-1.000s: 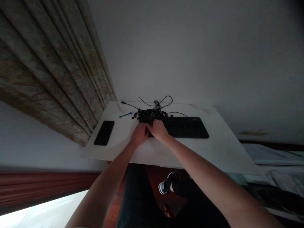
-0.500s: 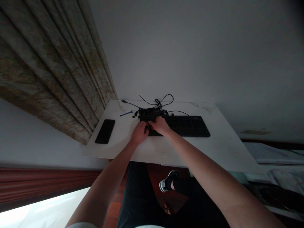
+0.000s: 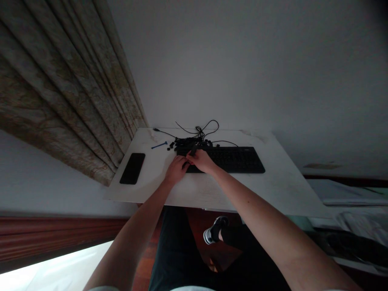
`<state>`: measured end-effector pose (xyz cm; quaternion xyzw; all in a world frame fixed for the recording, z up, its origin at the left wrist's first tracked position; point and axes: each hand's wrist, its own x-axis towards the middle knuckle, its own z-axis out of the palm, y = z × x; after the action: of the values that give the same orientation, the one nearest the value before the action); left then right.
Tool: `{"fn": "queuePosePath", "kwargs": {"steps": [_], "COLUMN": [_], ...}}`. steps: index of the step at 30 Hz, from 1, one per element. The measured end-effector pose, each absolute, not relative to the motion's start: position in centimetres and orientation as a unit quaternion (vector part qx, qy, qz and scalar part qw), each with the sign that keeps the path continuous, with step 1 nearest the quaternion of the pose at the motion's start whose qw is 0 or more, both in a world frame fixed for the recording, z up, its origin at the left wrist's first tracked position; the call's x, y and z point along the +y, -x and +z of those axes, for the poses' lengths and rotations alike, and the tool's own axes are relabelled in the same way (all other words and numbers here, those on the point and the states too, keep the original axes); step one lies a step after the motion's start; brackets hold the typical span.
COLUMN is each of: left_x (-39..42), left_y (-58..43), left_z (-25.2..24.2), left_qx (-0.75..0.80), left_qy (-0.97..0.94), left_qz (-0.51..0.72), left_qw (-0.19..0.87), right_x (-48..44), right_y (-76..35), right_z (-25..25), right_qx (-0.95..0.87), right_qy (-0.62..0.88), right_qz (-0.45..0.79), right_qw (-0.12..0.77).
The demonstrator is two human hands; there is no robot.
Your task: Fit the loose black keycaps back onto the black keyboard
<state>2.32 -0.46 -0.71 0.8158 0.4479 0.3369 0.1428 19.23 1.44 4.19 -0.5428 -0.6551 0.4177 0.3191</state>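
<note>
A black keyboard [image 3: 239,159] lies on the white table, its left part partly hidden by my hands. My right hand [image 3: 202,159] is closed over that part, gripping a short dark tool [image 3: 194,149] that points up and away; its exact kind is too dark to tell. Close beside it, my left hand [image 3: 176,169] rests at the keyboard's left front edge, fingers bent together near the right fingertips. Whatever the left fingers pinch, if anything, is hidden. Small black pieces like keycaps [image 3: 171,144] lie behind the keyboard, some heaped with the cable [image 3: 200,131].
A blue stick-like tool [image 3: 159,145] lies left of the loose pieces. Further left is a black phone [image 3: 132,168]. The white table [image 3: 281,186] meets a wall behind, and a patterned curtain [image 3: 91,101] hangs at its left edge.
The dark tool in my right hand now stands more upright and shows more clearly. Both hands stay close together at the keyboard's left part. The whole view has shifted slightly.
</note>
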Motion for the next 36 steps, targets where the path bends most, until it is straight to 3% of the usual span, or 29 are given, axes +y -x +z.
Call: {"fn": "queuePosePath", "kwargs": {"steps": [6, 16, 29, 36], "left_x": [-0.3, -0.3, -0.1, -0.1], "left_y": [-2.3, -2.3, -2.4, -2.5], "left_z": [-0.6, -0.8, -0.9, -1.0], "left_qx": [0.448, 0.477, 0.486, 0.48], "left_qy": [-0.818, -0.821, -0.832, -0.829], "left_qz": [0.328, 0.292, 0.248, 0.261], "left_qw": [0.149, 0.116, 0.101, 0.123], "right_x": [1.1, 0.0, -0.6, 1.3], "right_y": [-19.6, -18.9, -19.0, -18.1], "right_z": [3.5, 5.5, 5.3, 9.8], "right_qx": [-0.679, -0.767, -0.784, -0.78], "right_qy": [0.5, 0.516, 0.505, 0.491], "right_qz": [0.42, 0.258, 0.237, 0.229], "right_qw": [0.335, 0.281, 0.273, 0.312]}}
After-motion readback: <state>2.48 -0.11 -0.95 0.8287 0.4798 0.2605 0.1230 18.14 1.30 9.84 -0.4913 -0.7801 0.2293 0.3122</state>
